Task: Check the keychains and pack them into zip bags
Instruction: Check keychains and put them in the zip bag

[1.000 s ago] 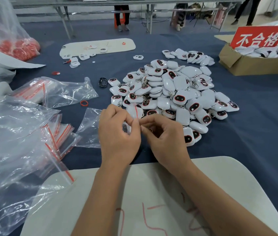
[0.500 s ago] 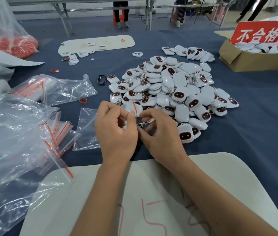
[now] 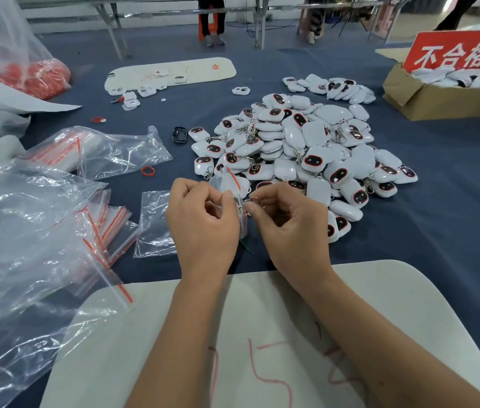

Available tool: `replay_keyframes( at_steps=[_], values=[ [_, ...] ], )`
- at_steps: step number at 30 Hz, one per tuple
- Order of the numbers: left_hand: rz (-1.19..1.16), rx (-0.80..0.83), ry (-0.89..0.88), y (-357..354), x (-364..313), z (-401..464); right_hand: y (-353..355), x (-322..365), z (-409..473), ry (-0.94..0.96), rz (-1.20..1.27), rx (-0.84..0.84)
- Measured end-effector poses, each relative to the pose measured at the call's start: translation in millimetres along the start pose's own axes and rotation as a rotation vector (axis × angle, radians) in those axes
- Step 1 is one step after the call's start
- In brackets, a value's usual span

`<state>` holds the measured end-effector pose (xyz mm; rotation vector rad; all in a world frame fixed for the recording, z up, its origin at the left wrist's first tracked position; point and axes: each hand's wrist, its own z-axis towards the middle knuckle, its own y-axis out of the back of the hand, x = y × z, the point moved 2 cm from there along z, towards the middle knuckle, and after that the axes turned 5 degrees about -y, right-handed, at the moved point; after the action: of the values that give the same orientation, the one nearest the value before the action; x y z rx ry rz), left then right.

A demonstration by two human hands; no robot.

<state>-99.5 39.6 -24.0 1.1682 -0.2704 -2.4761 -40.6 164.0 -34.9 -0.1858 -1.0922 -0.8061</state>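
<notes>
A big heap of white keychains (image 3: 300, 148) with dark oval faces lies on the blue cloth just beyond my hands. My left hand (image 3: 203, 222) pinches a small clear zip bag (image 3: 228, 184) with a red strip, held upright between both hands. My right hand (image 3: 289, 222) pinches the bag's edge beside it, and a metal keyring clasp (image 3: 255, 198) shows at its fingertips. Whether a keychain is inside the bag is hidden by my fingers. Spare zip bags (image 3: 109, 228) lie stacked to the left.
A white board (image 3: 380, 304) with red marks lies under my forearms. Large clear plastic bags (image 3: 27, 245) crowd the left side. A cardboard box (image 3: 439, 98) with a red sign holds more keychains at the back right. A second white board (image 3: 171, 72) with loose parts lies far back.
The small zip bag has come up between my hands, and both hands have shifted slightly closer to the heap while still pinching together.
</notes>
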Motion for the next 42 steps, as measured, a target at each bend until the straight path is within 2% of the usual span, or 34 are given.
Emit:
replay_keyframes(
  at_steps=[11,13,15,17,18,21,23,26,28,31,35,38,40,42],
  values=[
    [-0.135,0.051,-0.146,4,-11,-2,-11,4,0,0.162,-0.070,0.406],
    [-0.116,0.025,-0.118,4,-11,-3,-10,4,-1,0.178,-0.114,0.328],
    [-0.084,-0.021,-0.071,4,-10,-2,-5,2,0,0.157,-0.184,0.122],
    [-0.055,-0.053,-0.033,5,-8,-1,1,0,1,0.126,-0.350,-0.047],
    [-0.051,-0.052,-0.019,4,-8,-1,1,-2,3,0.096,-0.468,-0.039],
    [-0.026,0.002,0.020,-1,-8,-3,-9,-5,3,0.010,-0.806,0.231],
    [0.017,0.016,0.078,-4,-5,-5,-13,-5,1,0.018,-0.858,0.305],
    [0.050,-0.016,0.149,-2,-1,-4,-7,-4,2,-0.030,-0.709,0.219],
    [0.011,-0.016,0.127,-2,-1,-3,-4,-4,3,-0.061,-0.654,0.191],
    [-0.062,0.086,0.058,-5,-5,-3,-4,-2,3,-0.063,-0.582,0.191],
    [-0.027,0.259,0.056,-13,0,-4,0,-3,3,-0.049,-0.326,0.094],
    [0.049,0.280,0.077,-13,6,-4,5,-4,6,-0.022,-0.112,-0.009],
    [0.095,0.258,0.086,-10,6,-3,6,-5,6,-0.025,0.034,0.013],
    [0.011,0.225,0.120,-7,5,-1,4,-8,5,-0.091,0.177,0.101]
  ],
)
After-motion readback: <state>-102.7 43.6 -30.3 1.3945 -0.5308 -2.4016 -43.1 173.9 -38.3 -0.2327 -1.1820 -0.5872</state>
